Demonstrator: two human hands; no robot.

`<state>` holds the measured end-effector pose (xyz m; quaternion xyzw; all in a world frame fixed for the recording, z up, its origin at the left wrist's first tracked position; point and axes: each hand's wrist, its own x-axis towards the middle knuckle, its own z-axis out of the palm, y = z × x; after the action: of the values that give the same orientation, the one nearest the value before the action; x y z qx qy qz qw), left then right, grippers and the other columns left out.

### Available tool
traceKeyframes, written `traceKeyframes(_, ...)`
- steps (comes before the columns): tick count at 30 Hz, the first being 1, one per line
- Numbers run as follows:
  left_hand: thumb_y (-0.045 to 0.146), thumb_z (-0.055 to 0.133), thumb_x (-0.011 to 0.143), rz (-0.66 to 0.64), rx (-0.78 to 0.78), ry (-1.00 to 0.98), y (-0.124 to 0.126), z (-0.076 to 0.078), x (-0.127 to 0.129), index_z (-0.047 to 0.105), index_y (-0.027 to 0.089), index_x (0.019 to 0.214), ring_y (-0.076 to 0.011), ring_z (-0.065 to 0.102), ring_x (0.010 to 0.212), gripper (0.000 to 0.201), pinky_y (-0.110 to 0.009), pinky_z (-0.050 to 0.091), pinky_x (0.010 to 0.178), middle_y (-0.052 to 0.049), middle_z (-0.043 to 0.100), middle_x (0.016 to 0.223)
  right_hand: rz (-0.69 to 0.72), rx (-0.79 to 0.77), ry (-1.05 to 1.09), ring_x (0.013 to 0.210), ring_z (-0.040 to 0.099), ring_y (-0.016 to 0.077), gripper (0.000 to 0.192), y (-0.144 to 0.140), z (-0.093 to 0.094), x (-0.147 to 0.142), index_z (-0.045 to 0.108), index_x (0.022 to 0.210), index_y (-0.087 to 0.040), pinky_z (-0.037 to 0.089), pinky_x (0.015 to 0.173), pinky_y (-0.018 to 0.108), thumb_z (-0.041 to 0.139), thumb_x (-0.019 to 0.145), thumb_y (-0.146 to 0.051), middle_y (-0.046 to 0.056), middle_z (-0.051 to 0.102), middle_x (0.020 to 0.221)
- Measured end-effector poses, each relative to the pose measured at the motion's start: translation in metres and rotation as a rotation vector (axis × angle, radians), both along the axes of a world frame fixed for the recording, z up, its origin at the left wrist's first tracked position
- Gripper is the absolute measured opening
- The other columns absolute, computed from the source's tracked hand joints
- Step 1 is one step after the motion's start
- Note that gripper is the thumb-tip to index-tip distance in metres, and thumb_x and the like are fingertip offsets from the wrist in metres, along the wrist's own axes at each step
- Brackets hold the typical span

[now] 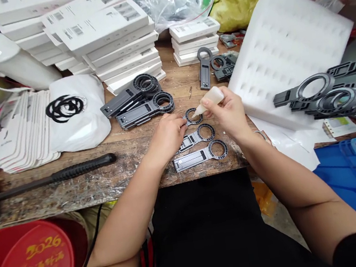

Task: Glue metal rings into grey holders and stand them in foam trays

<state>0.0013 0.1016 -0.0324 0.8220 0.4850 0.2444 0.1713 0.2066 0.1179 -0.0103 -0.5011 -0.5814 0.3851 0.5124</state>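
Observation:
My right hand (232, 111) grips a small white squeeze bottle (214, 96), its pointed nozzle tilted down to the left over the ring of a grey plastic ring holder (189, 124). My left hand (169, 135) has its fingers bent around the handle end of that same holder, hiding most of it. Just below, a second ring holder (197, 138) and a third ring holder (197, 158) lie side by side, rings to the right. Whether the nozzle touches the ring, I cannot tell.
Stacked grey holders (140, 99) lie left of my hands; white boxes (106, 26) rise behind. A white foam tray (287, 43) leans at the right near more holders (321, 91). A hammer (80, 167) lies front left. Below are a red bucket (77, 240) and blue crate (339, 172).

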Motion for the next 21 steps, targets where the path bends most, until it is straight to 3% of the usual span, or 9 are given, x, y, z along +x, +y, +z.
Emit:
traceKeyframes(4,0.014,0.069,0.096,0.012,-0.018,-0.021,0.0,0.001,0.0,0.085,0.017,0.103,-0.0295,0.073,0.108,0.018,-0.046,0.057,0.104,-0.011,0.082,0.114,-0.06,-0.104,0.273,0.064,0.067,0.0112,0.053,0.008,0.007,0.009,0.061,0.094,-0.025,0.058,0.061,0.025,0.094,0.071,-0.061,-0.003,0.071,0.083)
traceKeyframes(8,0.015,0.069,0.097,0.023,-0.004,-0.027,-0.001,0.0,-0.001,0.084,0.017,0.109,-0.0295,0.073,0.111,0.02,-0.046,0.057,0.105,-0.012,0.082,0.117,-0.084,-0.119,0.345,0.066,0.068,0.0104,0.051,0.013,0.009,0.013,0.063,0.094,-0.025,0.058,0.062,0.024,0.094,0.072,-0.057,-0.003,0.072,0.084)
traceKeyframes(21,0.017,0.07,0.095,-0.009,0.039,-0.025,0.001,-0.004,-0.005,0.085,0.016,0.109,-0.0304,0.074,0.107,0.02,-0.046,0.059,0.101,-0.012,0.082,0.115,-0.067,0.031,-0.03,0.067,0.064,0.0163,0.06,0.029,-0.016,-0.004,0.057,0.092,-0.026,0.058,0.061,0.033,0.081,0.075,-0.079,-0.003,0.065,0.079)
